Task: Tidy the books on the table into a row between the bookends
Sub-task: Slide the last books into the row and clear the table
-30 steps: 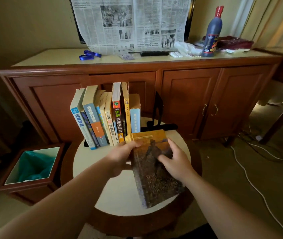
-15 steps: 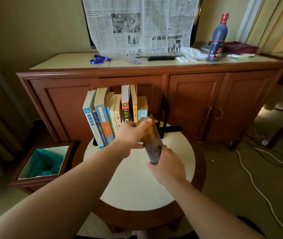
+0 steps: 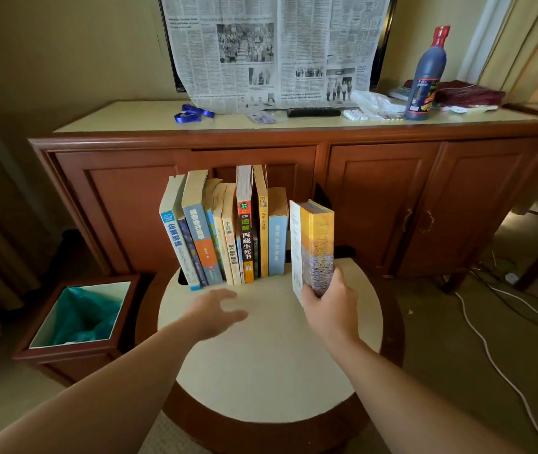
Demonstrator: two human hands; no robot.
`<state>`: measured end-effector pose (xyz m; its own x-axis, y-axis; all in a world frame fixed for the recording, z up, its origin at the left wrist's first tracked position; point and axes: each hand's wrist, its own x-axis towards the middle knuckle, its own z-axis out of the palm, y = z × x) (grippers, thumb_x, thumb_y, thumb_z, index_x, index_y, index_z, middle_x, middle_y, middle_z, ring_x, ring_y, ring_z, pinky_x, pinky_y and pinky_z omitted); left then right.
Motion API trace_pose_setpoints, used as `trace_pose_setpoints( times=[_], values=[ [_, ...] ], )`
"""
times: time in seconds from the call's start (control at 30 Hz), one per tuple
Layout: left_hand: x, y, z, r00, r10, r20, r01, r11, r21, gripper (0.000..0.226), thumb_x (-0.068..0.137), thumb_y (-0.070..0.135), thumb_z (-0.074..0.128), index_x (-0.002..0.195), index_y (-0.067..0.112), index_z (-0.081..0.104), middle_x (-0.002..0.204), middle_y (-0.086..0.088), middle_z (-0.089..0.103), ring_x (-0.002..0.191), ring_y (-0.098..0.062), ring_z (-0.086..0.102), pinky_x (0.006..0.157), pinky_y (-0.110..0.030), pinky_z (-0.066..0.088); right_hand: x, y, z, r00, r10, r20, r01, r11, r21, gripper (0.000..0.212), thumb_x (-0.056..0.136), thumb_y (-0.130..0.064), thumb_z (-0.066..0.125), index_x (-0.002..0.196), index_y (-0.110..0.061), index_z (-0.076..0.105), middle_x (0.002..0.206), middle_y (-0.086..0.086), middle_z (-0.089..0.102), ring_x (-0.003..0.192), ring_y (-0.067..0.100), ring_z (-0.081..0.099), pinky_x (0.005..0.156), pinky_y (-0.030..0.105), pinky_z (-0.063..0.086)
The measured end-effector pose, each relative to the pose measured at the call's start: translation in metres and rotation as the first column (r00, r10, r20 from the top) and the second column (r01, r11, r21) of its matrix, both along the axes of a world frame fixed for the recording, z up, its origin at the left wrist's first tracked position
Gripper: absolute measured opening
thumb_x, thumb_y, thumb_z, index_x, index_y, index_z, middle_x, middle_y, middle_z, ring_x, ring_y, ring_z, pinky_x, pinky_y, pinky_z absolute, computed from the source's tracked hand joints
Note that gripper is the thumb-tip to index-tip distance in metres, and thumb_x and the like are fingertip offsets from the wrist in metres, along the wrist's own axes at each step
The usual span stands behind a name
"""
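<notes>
**Last book nearly in the row**

While the round table (image 3: pixel 270 381) carries a standing row of books (image 3: pixel 225 234) at its far edge, only the yellow book (image 3: pixel 318 244) seems left, upright just right of the row, before the black bookend (image 3: pixel 321 198). The right hand (image 3: pixel 329 306) grips its lower end; the left hand (image 3: pixel 215 311) hovers, fingers loosely spread.

Newspaper (image 3: pixel 274 50), dark bottle (image 3: pixel 425 73), remote (image 3: pixel 313 112) on sideboard (image 3: pixel 293 152); bin (image 3: pixel 77 317) left.
</notes>
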<state>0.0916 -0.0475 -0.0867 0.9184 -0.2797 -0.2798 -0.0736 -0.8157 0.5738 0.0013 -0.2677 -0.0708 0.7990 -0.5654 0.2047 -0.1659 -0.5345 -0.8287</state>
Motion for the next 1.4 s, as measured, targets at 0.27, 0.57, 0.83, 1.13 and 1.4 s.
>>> trace_pose_setpoints(
  times=[0.27,0.57,0.83,1.13,1.4],
  values=[
    [-0.004,0.015,-0.068,0.937,-0.272,0.218,0.172,0.905,0.388,0.085,0.093,0.082,0.027,0.164,0.044,-0.002,0.174,0.006,-0.013,0.158,-0.017,-0.021,0.129,-0.049,-0.010,0.054,-0.008,-0.006,0.996,-0.013,0.089,0.004,0.995,0.097,0.029,0.095,-0.013,0.068,0.116,-0.023,0.050,0.105,0.002,0.066,0.080,0.007,0.063,0.058,0.006,0.040],
    [-0.005,0.016,-0.070,0.933,-0.271,0.235,0.162,0.902,0.400,0.082,0.095,0.079,0.028,0.164,0.046,-0.003,0.173,0.008,-0.017,0.155,-0.015,-0.027,0.128,-0.049,-0.012,0.119,-0.011,-0.024,0.999,-0.004,0.039,-0.005,0.977,0.213,0.045,0.096,-0.015,0.067,0.136,-0.015,0.048,0.126,0.006,0.065,0.107,0.025,0.065,0.081,0.026,0.044],
    [-0.004,0.015,-0.074,0.928,-0.288,0.236,0.170,0.892,0.420,0.081,0.096,0.077,0.027,0.164,0.044,-0.003,0.172,0.007,-0.019,0.156,-0.017,-0.026,0.128,-0.050,-0.013,0.143,-0.016,-0.039,0.986,0.155,-0.067,-0.137,0.965,0.222,0.054,0.097,-0.006,0.057,0.142,-0.023,0.031,0.133,0.000,0.059,0.111,0.025,0.063,0.078,0.024,0.050],
    [-0.005,0.015,-0.074,0.926,-0.288,0.245,0.170,0.896,0.409,0.080,0.097,0.076,0.027,0.164,0.044,-0.004,0.172,0.007,-0.019,0.156,-0.017,-0.027,0.127,-0.050,-0.014,0.153,-0.021,-0.038,0.963,0.196,-0.185,-0.161,0.969,0.186,0.047,0.099,-0.009,0.057,0.127,-0.029,0.025,0.137,0.004,0.058,0.114,0.025,0.063,0.076,0.030,0.052],
    [-0.006,0.015,-0.072,0.931,-0.256,0.260,0.150,0.918,0.367,0.081,0.096,0.075,0.032,0.164,0.044,0.003,0.174,0.008,-0.013,0.158,-0.017,-0.021,0.129,-0.050,-0.010,0.124,-0.014,-0.060,0.917,0.187,-0.353,-0.167,0.982,0.086,0.088,0.092,-0.024,0.068,0.162,-0.015,0.014,0.162,0.007,0.037,0.141,0.029,0.045,0.111,0.042,0.044]
  ],
)
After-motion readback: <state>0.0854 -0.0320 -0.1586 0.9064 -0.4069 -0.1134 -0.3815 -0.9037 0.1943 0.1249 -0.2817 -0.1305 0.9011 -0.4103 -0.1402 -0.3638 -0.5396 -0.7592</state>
